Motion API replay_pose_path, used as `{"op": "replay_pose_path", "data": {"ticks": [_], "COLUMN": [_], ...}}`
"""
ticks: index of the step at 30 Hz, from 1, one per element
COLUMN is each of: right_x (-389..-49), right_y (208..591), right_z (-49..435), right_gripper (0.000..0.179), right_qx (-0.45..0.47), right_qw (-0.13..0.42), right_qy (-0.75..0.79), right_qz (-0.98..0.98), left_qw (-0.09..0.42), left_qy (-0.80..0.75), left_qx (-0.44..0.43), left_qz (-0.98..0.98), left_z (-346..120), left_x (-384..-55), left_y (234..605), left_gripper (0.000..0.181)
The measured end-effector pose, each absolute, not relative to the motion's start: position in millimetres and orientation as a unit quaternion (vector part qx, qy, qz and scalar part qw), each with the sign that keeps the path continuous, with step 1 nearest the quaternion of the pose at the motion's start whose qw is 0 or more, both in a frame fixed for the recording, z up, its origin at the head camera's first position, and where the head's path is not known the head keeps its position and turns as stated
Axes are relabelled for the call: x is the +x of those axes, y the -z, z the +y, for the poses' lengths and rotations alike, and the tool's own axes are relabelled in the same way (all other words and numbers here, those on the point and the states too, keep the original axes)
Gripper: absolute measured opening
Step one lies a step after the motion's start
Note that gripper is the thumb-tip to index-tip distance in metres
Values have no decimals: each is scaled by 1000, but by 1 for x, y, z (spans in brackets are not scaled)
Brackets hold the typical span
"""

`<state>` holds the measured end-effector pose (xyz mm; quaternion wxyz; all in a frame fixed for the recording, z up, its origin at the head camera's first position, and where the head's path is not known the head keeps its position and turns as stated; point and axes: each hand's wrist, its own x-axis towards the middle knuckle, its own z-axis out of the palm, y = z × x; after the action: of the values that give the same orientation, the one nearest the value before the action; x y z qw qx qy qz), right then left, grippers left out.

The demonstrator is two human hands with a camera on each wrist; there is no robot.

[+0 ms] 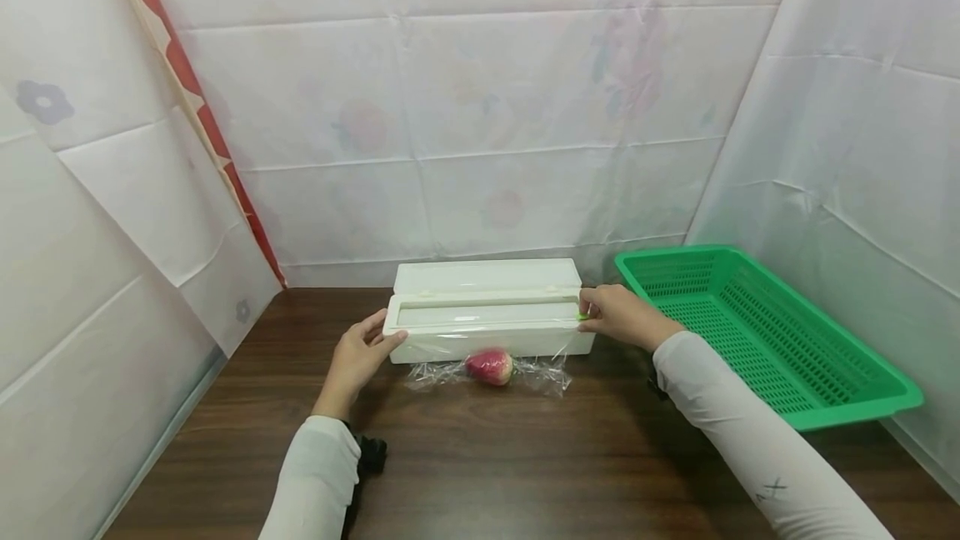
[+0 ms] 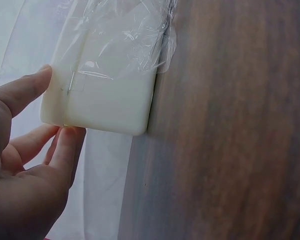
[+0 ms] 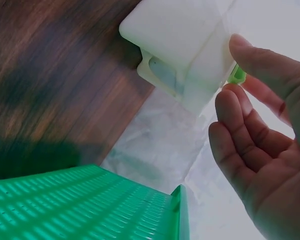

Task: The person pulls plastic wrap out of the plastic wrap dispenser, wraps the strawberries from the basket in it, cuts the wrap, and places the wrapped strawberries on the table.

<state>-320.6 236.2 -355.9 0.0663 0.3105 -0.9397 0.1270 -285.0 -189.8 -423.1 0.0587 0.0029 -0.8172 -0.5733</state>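
A white cling film dispenser (image 1: 431, 348) lies lengthwise on the table, its lid (image 1: 487, 276) tipped back behind it. My left hand (image 1: 358, 359) holds the left end, thumb on the front edge and fingers against the end wall (image 2: 102, 107). At the right end my right hand (image 1: 622, 315) pinches a small green slide cutter (image 3: 237, 75) between thumb and fingers. Clear film (image 1: 546, 375) hangs over the dispenser's front. Wrapped in this film, a red and pale fruit (image 1: 491, 366), like a wax apple, rests against the front; the wrist views do not show it.
To the right stands a green perforated plastic basket (image 1: 780, 340), close to my right forearm. The brown wood-grain table (image 1: 510, 465) extends in front of the dispenser. White patterned sheeting (image 1: 487, 107) walls off the back and both sides.
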Motion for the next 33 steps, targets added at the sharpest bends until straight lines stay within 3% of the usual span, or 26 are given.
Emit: {"op": "replay_pose_path", "data": {"ticks": [12,24,33], "right_x": [-313,-309,-309], "right_y": [360,357,359], "right_z": [233,229,223], "right_gripper": [17,12,17], "right_qx": [320,315,364], "right_qw": [92,73,87], "right_qy": [-116,-111,-90], "right_qz": [-936,-940,-923], "left_qw": [59,62,66], "left_qy": [576,578,576], "left_qx": [2,1,2], "left_qz": [-816,-813,-814], "left_z": [-188,-188,-187], "left_x": [-284,-284,-283], "left_y": [424,421,421], "left_gripper": [74,74,72]}}
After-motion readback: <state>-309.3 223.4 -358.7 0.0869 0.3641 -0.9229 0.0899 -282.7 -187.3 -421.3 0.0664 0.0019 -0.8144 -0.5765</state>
